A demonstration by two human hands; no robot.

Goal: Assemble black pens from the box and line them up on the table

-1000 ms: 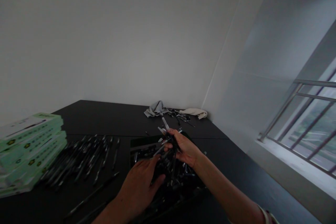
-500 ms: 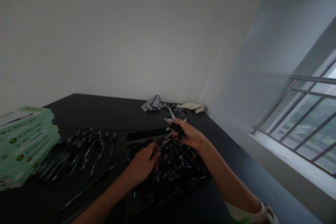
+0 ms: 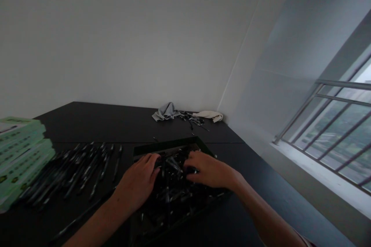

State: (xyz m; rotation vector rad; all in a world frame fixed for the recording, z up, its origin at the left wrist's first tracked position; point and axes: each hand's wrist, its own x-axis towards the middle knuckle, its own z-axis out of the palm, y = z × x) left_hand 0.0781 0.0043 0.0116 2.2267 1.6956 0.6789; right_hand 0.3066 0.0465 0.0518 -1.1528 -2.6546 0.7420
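Note:
A dark open box point(image 3: 171, 148) sits on the black table, heaped with a tangle of black pen-like sticks with metal parts point(image 3: 171, 185). My left hand point(image 3: 137, 179) rests on the near-left part of the heap, its fingers apart and pointing into the box. My right hand point(image 3: 210, 170) lies curled on the heap's right side, and its fingertips are over dark sticks. Whether those fingers grip anything is hidden. To the left of the box, many similar sticks lie side by side in a loose row point(image 3: 75, 171).
A stack of pale green printed boxes point(image 3: 20, 158) stands at the table's left edge. Far along the table are a grey cloth point(image 3: 165, 112), a cream cloth point(image 3: 208, 115) and a small heap of metal parts point(image 3: 193, 119). A barred window point(image 3: 327, 112) is on the right.
My right hand has dropped from above the box down onto the heap, and the raised bunch of sticks no longer shows. My left hand has moved onto the heap. The view has swung slightly.

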